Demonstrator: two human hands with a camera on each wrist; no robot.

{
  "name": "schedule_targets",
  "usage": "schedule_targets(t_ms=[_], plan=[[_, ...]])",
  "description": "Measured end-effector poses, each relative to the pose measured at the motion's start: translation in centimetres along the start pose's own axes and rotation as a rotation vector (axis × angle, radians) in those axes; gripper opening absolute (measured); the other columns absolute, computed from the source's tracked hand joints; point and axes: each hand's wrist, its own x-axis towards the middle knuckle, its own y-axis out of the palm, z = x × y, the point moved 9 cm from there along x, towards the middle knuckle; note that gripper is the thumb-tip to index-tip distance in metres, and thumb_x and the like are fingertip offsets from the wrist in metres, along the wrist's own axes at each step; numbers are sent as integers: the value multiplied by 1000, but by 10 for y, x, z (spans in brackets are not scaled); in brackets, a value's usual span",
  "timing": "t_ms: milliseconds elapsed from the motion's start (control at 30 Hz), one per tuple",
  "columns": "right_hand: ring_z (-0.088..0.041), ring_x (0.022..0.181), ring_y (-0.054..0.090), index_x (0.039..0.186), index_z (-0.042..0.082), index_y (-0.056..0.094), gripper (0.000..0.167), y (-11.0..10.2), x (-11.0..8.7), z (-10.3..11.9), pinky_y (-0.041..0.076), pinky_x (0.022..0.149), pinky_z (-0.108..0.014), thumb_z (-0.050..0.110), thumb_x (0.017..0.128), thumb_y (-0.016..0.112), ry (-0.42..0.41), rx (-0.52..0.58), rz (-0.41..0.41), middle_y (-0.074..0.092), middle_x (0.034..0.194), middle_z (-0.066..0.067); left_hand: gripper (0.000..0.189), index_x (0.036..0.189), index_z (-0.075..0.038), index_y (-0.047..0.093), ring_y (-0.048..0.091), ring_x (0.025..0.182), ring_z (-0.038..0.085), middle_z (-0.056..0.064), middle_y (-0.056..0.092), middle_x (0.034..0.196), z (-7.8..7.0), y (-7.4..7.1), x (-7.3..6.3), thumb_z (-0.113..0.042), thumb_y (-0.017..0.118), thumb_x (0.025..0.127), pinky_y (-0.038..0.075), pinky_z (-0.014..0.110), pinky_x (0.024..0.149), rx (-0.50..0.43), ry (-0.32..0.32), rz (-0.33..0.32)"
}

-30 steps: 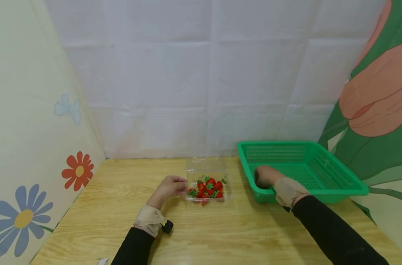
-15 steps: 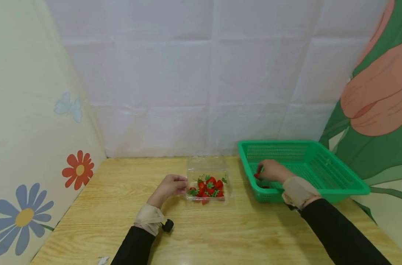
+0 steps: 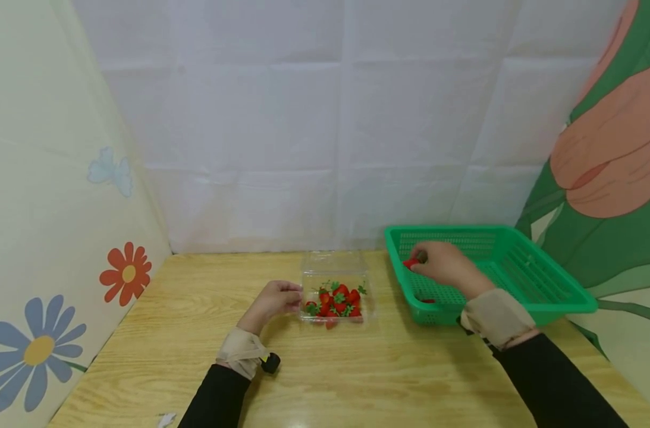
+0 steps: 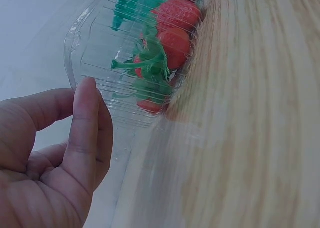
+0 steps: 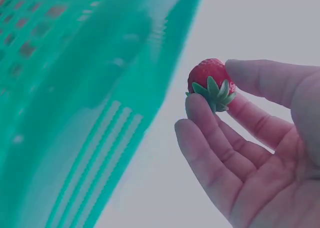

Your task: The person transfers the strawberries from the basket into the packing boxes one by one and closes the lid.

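My right hand (image 3: 445,264) pinches a red strawberry (image 5: 210,78) by thumb and fingertips, its green leaf cap showing in the right wrist view. In the head view that hand is over the left part of a green plastic basket (image 3: 549,310). Another red piece, likely a strawberry (image 3: 427,301), lies low in the basket's near left corner. My left hand (image 3: 273,304) grips the left rim of a clear plastic clamshell box (image 4: 75,53) between its fingers. Inside the box are several strawberries (image 3: 339,300) with green leaves and stems; its lid (image 3: 332,261) stands folded back behind.
The box and basket stand side by side on a wooden table (image 3: 325,374), near a white cloth backdrop (image 3: 250,119). A small white scrap (image 3: 166,420) lies at the table's front left. Printed flower panels rise on both sides.
My right hand has risen from low in the basket's near left corner and moved farther back, bringing up the strawberry. The left hand stays on the box.
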Motion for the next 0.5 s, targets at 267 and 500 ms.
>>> schedule_targets(t_ms=[267, 500], plan=[[-31, 93, 65, 119, 0, 66, 25, 11, 5, 47, 57, 75, -45, 15, 98, 68, -47, 20, -58, 68, 109, -18, 30, 124, 21, 55, 62, 68, 9, 16, 68, 93, 1, 0, 0, 6, 56, 98, 57, 19, 64, -6, 10, 8], [-18, 80, 64, 111, 5, 69, 17, 47, 17, 84, 55, 66, -36, 14, 96, 70, -132, 82, -105, 70, 99, -9, 30, 125, 20, 56, 63, 71, 10, 18, 68, 98, 0, -1, 0, 3, 57, 100, 57, 20, 65, 14, 5, 3]])
